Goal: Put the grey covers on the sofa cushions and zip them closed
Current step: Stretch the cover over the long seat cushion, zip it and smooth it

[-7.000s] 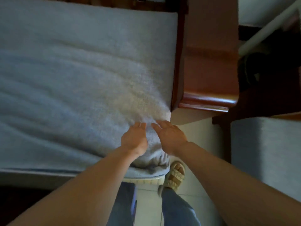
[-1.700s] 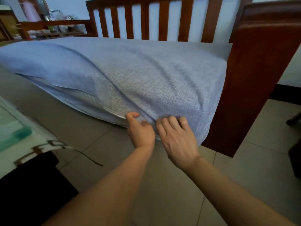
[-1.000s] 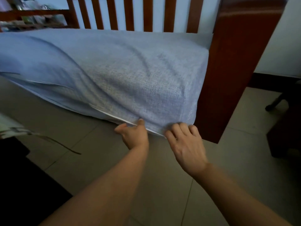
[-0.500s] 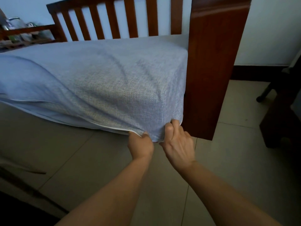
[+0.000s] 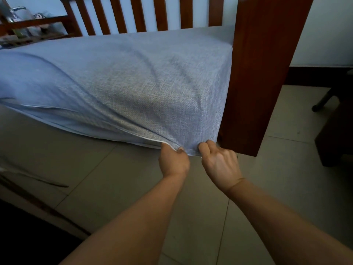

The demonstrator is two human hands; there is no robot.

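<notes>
Since approx half a sec ago our view has slid a bit left and both our hands have crept along the hem to the cushion's front corner, close to the armrest.

Biggest thing in view: the wooden sofa frame [image 5: 265, 69], slatted back at 12 o'clock, broad armrest panel from 1 to 3 o'clock. Resting on it, filling 9 to 1 o'clock, is the long sofa cushion in its grey cover [image 5: 133, 73], woven fabric w/ loose ripples across the top. Along the cover's lower edge a pale zip line [image 5: 149, 138] runs from 9 o'clock toward centre; it looks to gape further left, so we judge it not yet fully closed. Tiled floor [image 5: 210, 217] fills 4 to 8 o'clock.

At centre, our left hand [image 5: 174, 161] pinches the hem, fingers curled round the fabric right at the zip line. Just beside it, toward 3 o'clock, our right hand [image 5: 221, 163] grips the corner of the cover, fingers curled into the cloth. No zip pull visible; can't tell if one is under the fingers.

Risks, as we judge them: slack fabric or lining could catch in the zip teeth if the two edges aren't held level; pulling hard at this tight corner could strain the seam or drag the cover askew, esp. w/ the armrest so near.
</notes>
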